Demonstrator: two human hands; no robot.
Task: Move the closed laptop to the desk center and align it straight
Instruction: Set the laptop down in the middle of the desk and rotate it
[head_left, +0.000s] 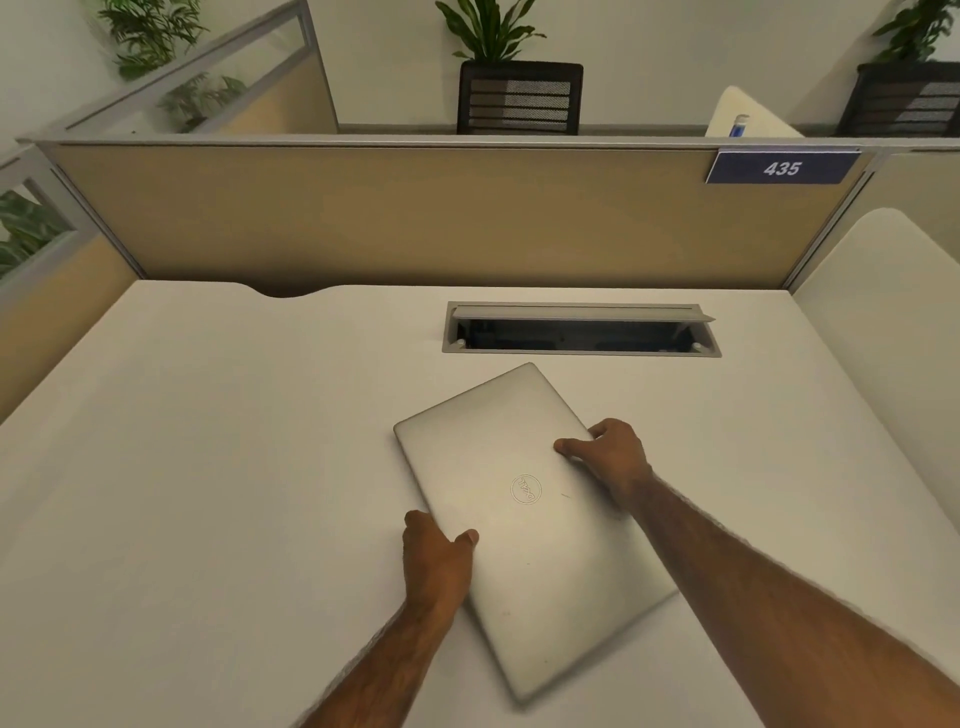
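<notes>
A wide white desk (182, 467) fills the near part of the view. A closed silver laptop (524, 525) lies flat on it, a bit right of the middle. The laptop is turned crooked, with one corner pointing away toward the back and one corner pointing toward the person.

The left hand (436, 561) holds the laptop's left long edge. Its thumb lies on the lid and its fingers curl around the side, half closed. The right hand (610, 457) holds the right long edge farther back. Its thumb presses on the lid and its fingers bend over the edge. Both bare arms reach in from the bottom.

Just behind the laptop is a long cable box (582, 332) set into the desk, with its gray flap lifted open. Behind that stands a tan divider wall (415, 218) with a gray frame. A blue sign (782, 167) on its top right says 435. Past the wall, a leafy plant sits in a black pot (519, 98). More green plants show at the far left and far right.
</notes>
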